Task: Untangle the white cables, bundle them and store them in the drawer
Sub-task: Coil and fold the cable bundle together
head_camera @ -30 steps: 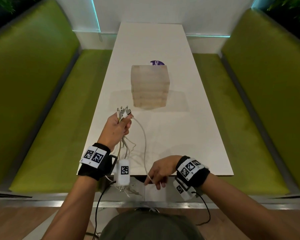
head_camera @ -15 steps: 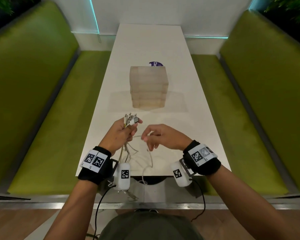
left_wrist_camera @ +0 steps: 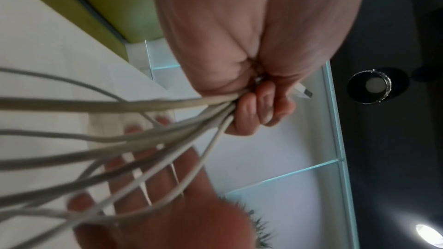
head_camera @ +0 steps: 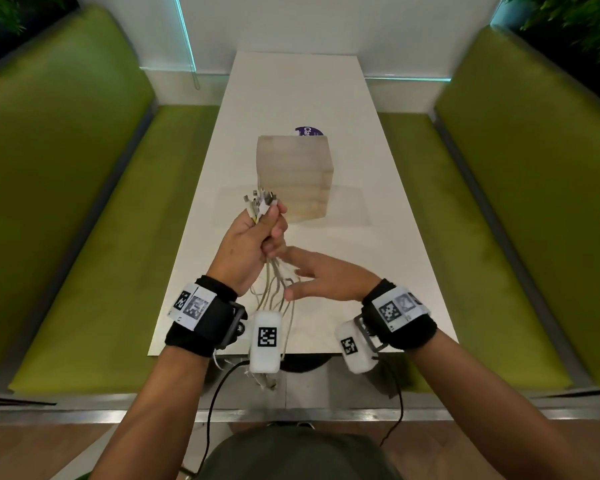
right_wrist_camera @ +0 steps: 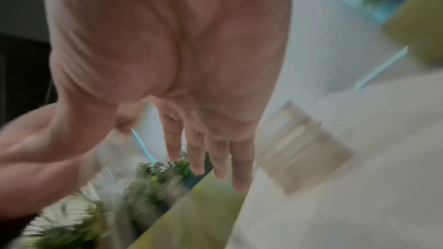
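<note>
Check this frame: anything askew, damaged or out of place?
Nothing damaged or spilled. The left hand grips the white cables just below their plugs, and the loose ends trail unevenly past the table edge. The right hand, fingers straight, is at the strands. The wooden drawer box sits square.

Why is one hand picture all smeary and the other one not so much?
In the right wrist view the right hand and the wooden drawer box are smeared by motion blur; in the left wrist view the left hand gripping the white cables looks sharper, with ceiling-lamp glare; the head view is mostly clear, edges bent by the wide lens.
</note>
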